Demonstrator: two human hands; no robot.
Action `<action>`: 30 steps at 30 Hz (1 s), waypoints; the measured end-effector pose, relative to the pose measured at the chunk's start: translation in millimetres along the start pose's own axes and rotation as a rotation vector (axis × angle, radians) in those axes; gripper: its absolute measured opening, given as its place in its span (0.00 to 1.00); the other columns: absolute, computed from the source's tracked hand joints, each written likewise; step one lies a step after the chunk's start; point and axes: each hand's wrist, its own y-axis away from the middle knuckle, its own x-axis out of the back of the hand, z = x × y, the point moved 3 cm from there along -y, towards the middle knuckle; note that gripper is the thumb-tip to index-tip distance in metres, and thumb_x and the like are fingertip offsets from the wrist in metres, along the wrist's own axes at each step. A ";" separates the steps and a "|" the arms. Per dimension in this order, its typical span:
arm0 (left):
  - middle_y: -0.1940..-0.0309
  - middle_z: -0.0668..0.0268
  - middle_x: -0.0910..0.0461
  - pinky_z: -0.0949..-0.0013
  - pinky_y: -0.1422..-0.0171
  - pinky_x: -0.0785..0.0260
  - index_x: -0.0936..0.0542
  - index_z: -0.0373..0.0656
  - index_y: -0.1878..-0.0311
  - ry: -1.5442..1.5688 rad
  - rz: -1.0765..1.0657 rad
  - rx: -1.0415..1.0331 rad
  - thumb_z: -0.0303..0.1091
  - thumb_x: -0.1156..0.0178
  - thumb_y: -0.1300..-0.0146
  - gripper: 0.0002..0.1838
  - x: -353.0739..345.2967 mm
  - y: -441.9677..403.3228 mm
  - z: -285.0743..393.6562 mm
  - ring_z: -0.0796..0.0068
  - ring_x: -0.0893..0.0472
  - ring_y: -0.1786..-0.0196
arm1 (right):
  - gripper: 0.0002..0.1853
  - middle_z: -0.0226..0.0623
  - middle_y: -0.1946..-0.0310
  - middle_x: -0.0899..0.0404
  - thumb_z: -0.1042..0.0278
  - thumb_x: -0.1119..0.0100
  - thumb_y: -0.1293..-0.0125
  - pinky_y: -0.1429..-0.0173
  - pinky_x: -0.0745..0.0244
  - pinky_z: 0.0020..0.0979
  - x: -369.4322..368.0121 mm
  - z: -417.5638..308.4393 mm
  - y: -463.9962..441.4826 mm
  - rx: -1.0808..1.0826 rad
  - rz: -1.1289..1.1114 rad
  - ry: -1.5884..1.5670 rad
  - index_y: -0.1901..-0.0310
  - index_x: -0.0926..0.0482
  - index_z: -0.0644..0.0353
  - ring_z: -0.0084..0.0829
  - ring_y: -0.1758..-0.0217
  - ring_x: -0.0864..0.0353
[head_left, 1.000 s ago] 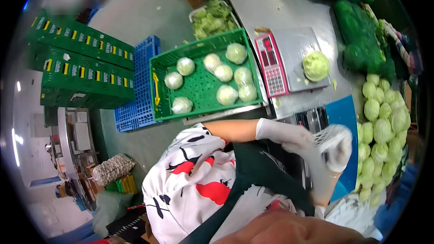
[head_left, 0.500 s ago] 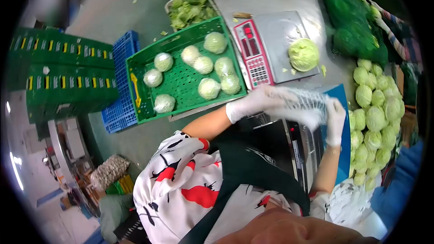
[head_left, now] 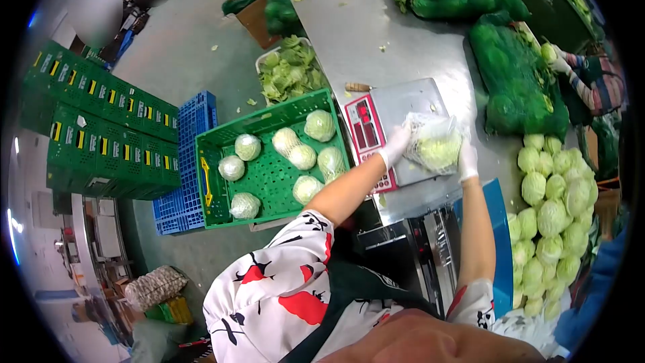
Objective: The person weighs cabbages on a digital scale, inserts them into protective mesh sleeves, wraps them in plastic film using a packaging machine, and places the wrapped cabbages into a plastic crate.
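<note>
A pale green cabbage (head_left: 440,155) sits at the front edge of the steel scale platform (head_left: 406,97), with clear, white-patterned plastic film (head_left: 425,126) draped over it. My left hand (head_left: 396,144), in a white glove, grips the film at the cabbage's left side. Along the right side, my gloved right hand (head_left: 468,159) presses film against the cabbage; its fingers are partly hidden. Beside my left hand is the scale's pink and white keypad panel (head_left: 367,136), its red digits lit. A wooden-handled knife (head_left: 358,87) lies behind the scale.
Left stands a green crate (head_left: 265,117) with several wrapped cabbages. A black wrapping machine (head_left: 410,249) is before me, with loose cabbages (head_left: 552,217) piled right. Green net sacks (head_left: 514,81) line the table (head_left: 349,20). A co-worker's gloved hand (head_left: 560,62) holds a cabbage at far right.
Both hands have moved forward from above the machine to the scale, carrying the stretched film. It now covers the cabbage, which was bare. My view has tilted up, showing more table.
</note>
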 end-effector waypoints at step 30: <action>0.48 0.51 0.18 0.61 0.33 0.29 0.24 0.29 0.40 0.497 -0.632 -0.226 0.27 0.53 0.35 0.22 0.9 50.9 107.4 0.59 0.19 0.42 | 0.36 0.40 0.43 0.21 0.56 0.32 0.36 0.41 0.26 0.30 -3.9 -72.9 121.4 0.239 -0.349 -0.133 0.31 0.33 0.63 0.33 0.43 0.21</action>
